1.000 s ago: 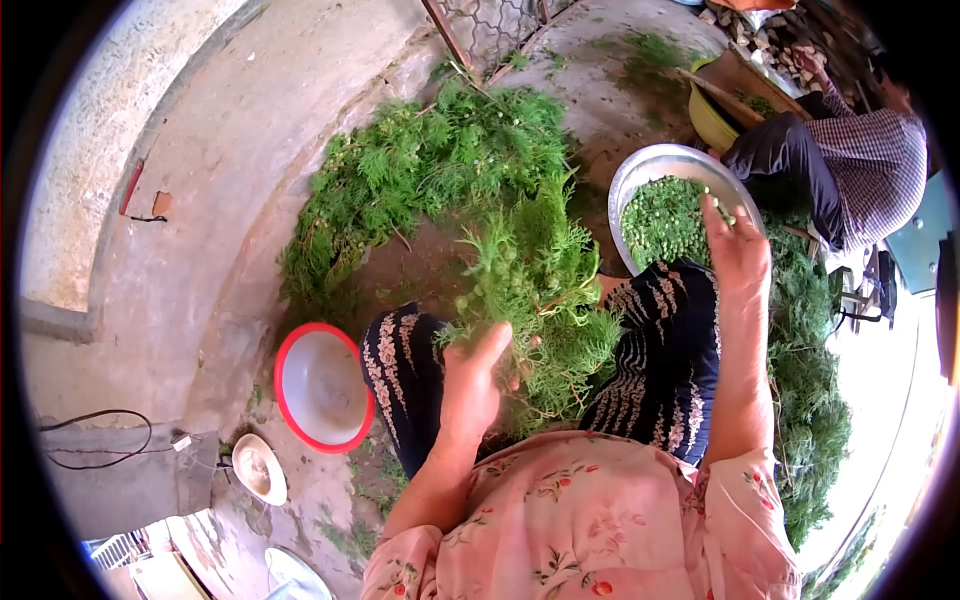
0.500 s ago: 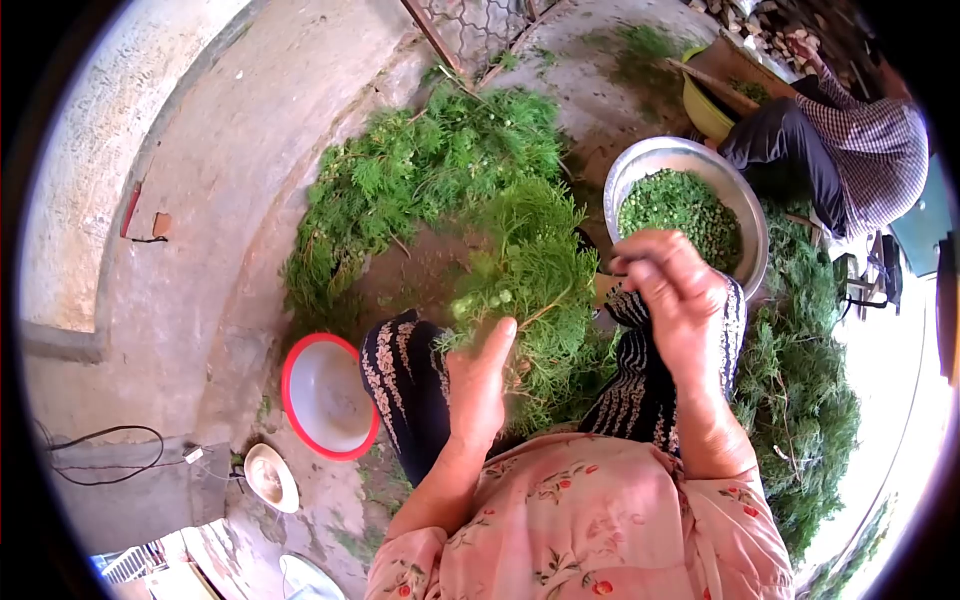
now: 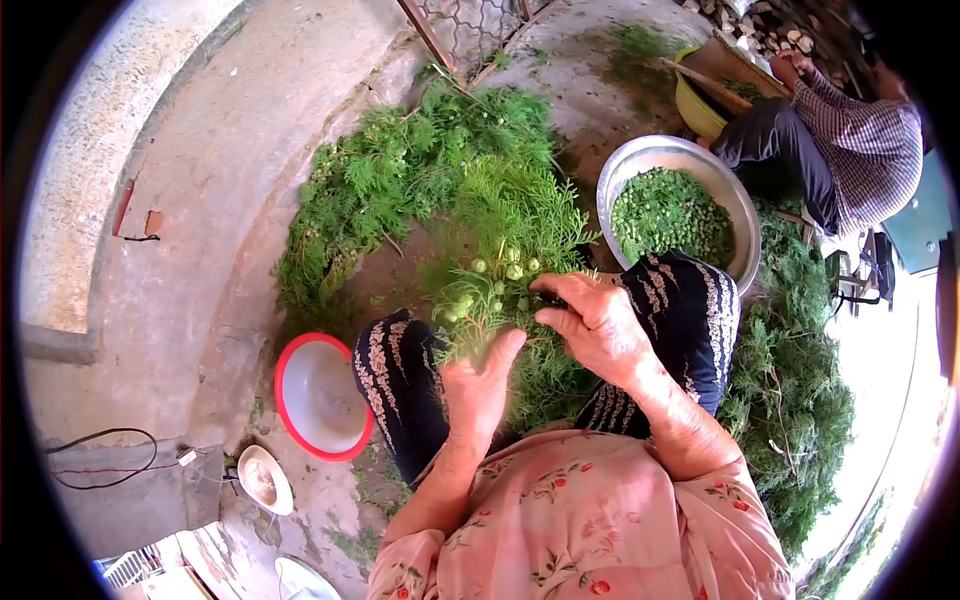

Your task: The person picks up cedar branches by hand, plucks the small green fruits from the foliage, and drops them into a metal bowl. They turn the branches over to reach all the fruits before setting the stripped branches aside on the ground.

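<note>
A leafy green branch (image 3: 520, 210) with several round pale-green cones (image 3: 514, 271) rises over my lap. My left hand (image 3: 478, 390) is closed round its lower part, thumb pointing up; foliage hides the fingers in part. At the right side of the cones is my right hand (image 3: 605, 330), thumb and forefinger drawn together in a pinch. What lies between those fingertips is too small to make out. Beyond my right knee stands a metal basin (image 3: 748, 215) holding picked green cones (image 3: 672, 215).
Cut branches (image 3: 370, 180) are heaped on the floor ahead, more (image 3: 790, 400) at the right. A red-rimmed bowl (image 3: 325, 398) stands left of my knee, near a small dish (image 3: 265, 480). Another person (image 3: 865, 150) sits at the upper right beside a yellow-green tub (image 3: 698, 108).
My right hand has moved left and down from beside the basin to the cones on the branch. The branch has tilted, showing more cones. The other person's hands have shifted slightly.
</note>
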A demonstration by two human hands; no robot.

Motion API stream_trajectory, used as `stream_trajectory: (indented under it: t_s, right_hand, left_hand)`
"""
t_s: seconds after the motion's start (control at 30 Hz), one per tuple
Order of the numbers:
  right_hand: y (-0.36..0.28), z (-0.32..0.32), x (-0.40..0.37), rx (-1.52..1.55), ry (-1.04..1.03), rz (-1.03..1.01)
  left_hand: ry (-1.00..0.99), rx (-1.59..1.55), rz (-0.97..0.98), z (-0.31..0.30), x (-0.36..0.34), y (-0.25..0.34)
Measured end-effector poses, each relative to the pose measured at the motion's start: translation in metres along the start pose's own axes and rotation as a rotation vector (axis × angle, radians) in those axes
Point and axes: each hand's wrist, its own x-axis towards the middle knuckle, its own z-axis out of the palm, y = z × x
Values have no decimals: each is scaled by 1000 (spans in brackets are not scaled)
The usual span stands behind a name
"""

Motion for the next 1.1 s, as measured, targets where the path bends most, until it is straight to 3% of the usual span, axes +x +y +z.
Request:
stream_trajectory:
  t_s: [0.1,0.23,0.37,0.4,0.5,0.57,0.7,0.77,0.83,0.93,1.0,1.1]
  right_hand:
    - [1,6,-4,0,-65,59]
    - [14,12,-6,242,-100,62]
    - [13,19,-16,363,47,250]
    - [8,18,-16,528,100,395]
    - [11,20,-18,578,210,467]
    - [12,3,-12,543,358,532]
    - [39,-22,-14,928,458,384]
    - [45,-43,-10,863,447,383]
    - [60,-70,-6,525,558,378]
    - [90,-101,-1,-458,642,190]
    - [80,-111,-2,-474,660,260]
    - [20,-76,-6,117,505,263]
  left_hand:
    - [-14,7,35,-2,0,-9]
    - [-66,-71,48,-1,0,-7]
    - [-53,-1,-2,-1,-3,2]
    - [-36,-18,-66,1,-5,5]
    - [-64,17,-198,0,-9,9]
    - [-4,34,-163,-2,-9,7]
    - [39,-124,-139,-8,-7,8]
    - [23,-55,-158,-12,-5,6]
    - [18,-176,-121,-13,-4,-7]
    - [23,-154,-169,-10,-3,-8]
    - [33,-115,-234,-7,-4,-5]
    - [4,-70,-199,-4,-3,-11]
